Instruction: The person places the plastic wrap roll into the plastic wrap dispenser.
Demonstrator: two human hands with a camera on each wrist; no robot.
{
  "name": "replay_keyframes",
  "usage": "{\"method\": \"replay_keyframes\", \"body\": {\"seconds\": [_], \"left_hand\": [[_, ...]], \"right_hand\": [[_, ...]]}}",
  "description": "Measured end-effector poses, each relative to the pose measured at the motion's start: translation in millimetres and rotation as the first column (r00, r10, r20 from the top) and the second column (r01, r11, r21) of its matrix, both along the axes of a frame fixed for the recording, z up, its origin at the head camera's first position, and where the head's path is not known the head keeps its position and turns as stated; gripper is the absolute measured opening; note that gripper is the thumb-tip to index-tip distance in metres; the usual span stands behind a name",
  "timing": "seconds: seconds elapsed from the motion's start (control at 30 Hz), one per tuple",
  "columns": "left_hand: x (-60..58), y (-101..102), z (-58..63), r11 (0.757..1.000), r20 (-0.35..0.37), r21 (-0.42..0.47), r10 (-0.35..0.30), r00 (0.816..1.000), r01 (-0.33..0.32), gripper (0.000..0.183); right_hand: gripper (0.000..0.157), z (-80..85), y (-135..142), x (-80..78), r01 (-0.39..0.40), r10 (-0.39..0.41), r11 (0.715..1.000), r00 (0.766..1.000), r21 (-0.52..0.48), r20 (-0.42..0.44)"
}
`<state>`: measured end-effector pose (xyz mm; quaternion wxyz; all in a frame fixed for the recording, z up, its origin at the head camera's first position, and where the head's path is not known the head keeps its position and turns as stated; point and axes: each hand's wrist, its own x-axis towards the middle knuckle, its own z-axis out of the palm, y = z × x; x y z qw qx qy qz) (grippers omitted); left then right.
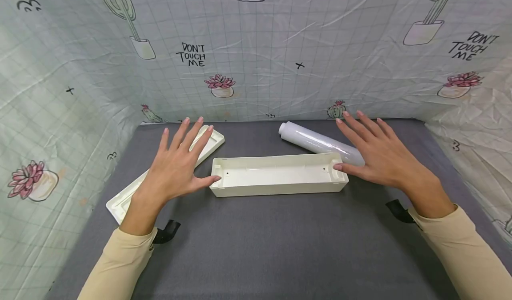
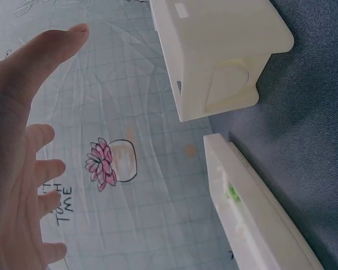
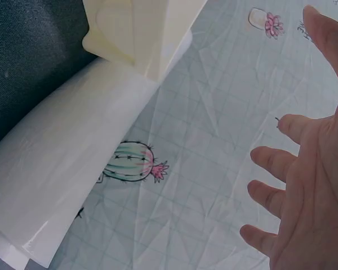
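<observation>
A long white plastic box point(image 1: 276, 189) without its cover sits in the middle of the table, its hollow facing up. My left hand point(image 1: 172, 169) is spread wide over the left side, thumb overlapping the box's left end in the head view. Partly behind that hand lies a long white lid point(image 1: 214, 142), set at a slant. My right hand point(image 1: 380, 160) is also spread, its thumb over the box's right end. A roll of clear plastic wrap point(image 1: 316, 141) lies aslant behind the box, close to the right fingers. Both wrist views show the hands apart from these things, holding nothing.
A dark grey cloth point(image 1: 272, 246) covers the table. Behind it and along both sides hangs a pale sheet point(image 1: 256, 91) printed with cacti and lettering. Black straps point(image 1: 167, 232) show at both wrists, by the beige sleeves.
</observation>
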<state>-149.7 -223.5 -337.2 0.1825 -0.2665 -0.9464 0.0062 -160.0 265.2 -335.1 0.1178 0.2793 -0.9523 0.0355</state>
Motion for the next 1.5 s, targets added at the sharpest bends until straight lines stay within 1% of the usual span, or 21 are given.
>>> {"method": "replay_keyframes", "body": {"seconds": [0.2, 0.33, 0.6, 0.73, 0.87, 0.93, 1.0, 1.1, 1.2, 1.3, 1.4, 1.5], "left_hand": [[0.5, 0, -0.8, 1.0, 0.008, -0.004, -0.003, 1.0, 0.003, 0.115], [0.4, -1, -4.9, 1.0, 0.014, -0.002, -0.007, 1.0, 0.007, 0.115], [3.0, -2, -21.7, 1.0, 0.059, 0.012, -0.011, 0.998, 0.01, 0.109], [3.2, -4, -30.5, 1.0, 0.034, 0.022, -0.019, 0.999, 0.019, 0.107], [3.0, -5, -37.2, 0.997, 0.026, 0.061, -0.037, 0.999, 0.035, 0.103], [3.6, -5, -40.3, 0.995, 0.049, 0.092, -0.039, 0.998, 0.035, 0.101], [5.2, -5, -43.1, 0.991, 0.094, 0.133, -0.033, 0.995, 0.021, 0.099], [8.1, -4, -45.7, 0.982, 0.182, 0.187, -0.013, 0.983, -0.021, 0.094], [11.5, -3, -46.1, 0.972, 0.27, 0.223, 0.007, 0.963, -0.07, 0.087], [13.5, -2, -48.0, 0.964, 0.339, 0.246, 0.015, 0.941, -0.103, 0.082], [13.6, -2, -50.4, 0.951, 0.398, 0.287, -0.011, 0.917, -0.113, 0.079], [12.1, -2, -52.7, 0.928, 0.446, 0.356, -0.065, 0.893, -0.11, 0.076]], "right_hand": [[0.1, 0.0, 0, 0.7, 0.006, -0.006, 1.0, 1.0, 0.002, 0.022], [0.101, -0.4, 0, 1.4, 0.019, -0.02, 1.0, 0.999, 0.019, 0.042], [0.099, -4.9, 4, -1.3, 0.035, -0.036, 0.999, 0.997, 0.028, 0.063], [0.095, -8.3, 8, -3.4, 0.033, -0.035, 0.999, 0.997, 0.022, 0.07], [0.093, -12.1, 12, -5.4, 0.018, -0.019, 1.0, 0.998, 0.01, 0.06], [0.092, -13.7, 14, -6.3, 0.011, -0.011, 1.0, 0.998, -0.001, 0.059], [0.092, -14.6, 15, -6.5, 0.007, -0.006, 1.0, 0.998, -0.012, 0.066], [0.092, -15.6, 16, -7.0, 0.01, -0.009, 1.0, 0.996, -0.013, 0.086], [0.091, -16.0, 17, -7.4, 0.025, -0.025, 1.0, 0.993, 0.006, 0.119], [0.091, -16.7, 17, -8.5, 0.048, -0.052, 0.998, 0.987, 0.026, 0.154], [0.09, -18.5, 17, -10.6, 0.071, -0.077, 0.997, 0.979, 0.037, 0.189], [0.089, -21.0, 16, -12.4, 0.086, -0.092, 0.996, 0.973, 0.037, 0.211]]}}
